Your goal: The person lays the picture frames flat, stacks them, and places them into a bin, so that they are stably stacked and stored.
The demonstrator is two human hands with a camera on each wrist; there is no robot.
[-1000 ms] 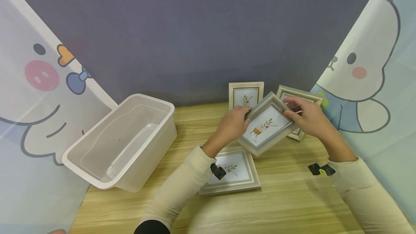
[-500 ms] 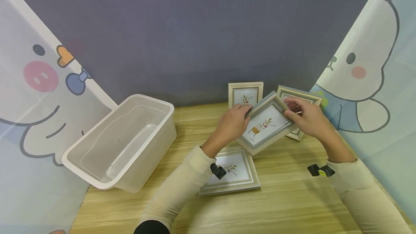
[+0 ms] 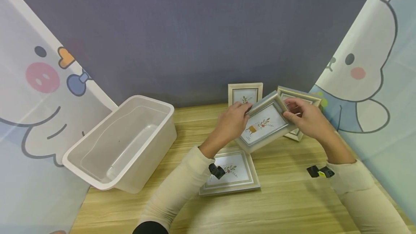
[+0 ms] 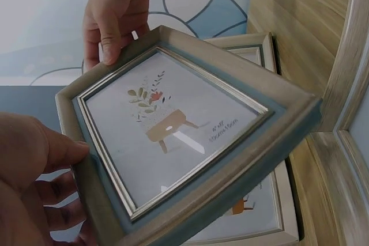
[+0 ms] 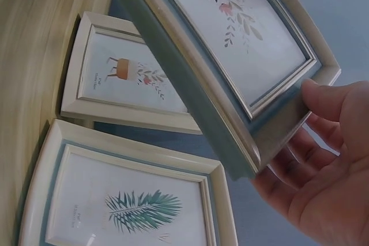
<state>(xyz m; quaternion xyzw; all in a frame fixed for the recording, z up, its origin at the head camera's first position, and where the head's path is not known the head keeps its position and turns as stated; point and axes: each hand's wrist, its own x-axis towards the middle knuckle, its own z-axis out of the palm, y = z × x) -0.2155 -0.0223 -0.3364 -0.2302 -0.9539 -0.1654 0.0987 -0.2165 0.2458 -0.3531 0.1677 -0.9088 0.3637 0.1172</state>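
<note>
A tilted picture frame [image 3: 264, 122] with a beige and blue-grey border is held up between both hands. Its print shows an orange planter with leaves and a red flower. My left hand [image 3: 231, 122] grips its left edge, thumb on the front in the left wrist view. On the upper right edge, my right hand [image 3: 307, 116] pinches it, with the thumb [image 5: 323, 99] on the front and the fingers behind. Behind the held frame stand a cream picture frame [image 3: 246, 86] and another frame [image 5: 132, 154] with a green leaf print, both partly covered.
Flat on the wooden table [image 3: 276, 198] lies another picture frame [image 3: 248, 185], partly under the left forearm. A white plastic bin [image 3: 159, 143] stands at the left. A dark grey panel [image 3: 195, 39] rises at the back, with cartoon-print curtains [image 3: 357, 118] at the sides.
The held picture frame has shifted slightly to the left and tilted a little more. Both hands keep their grip, and the other frames stay in place.
</note>
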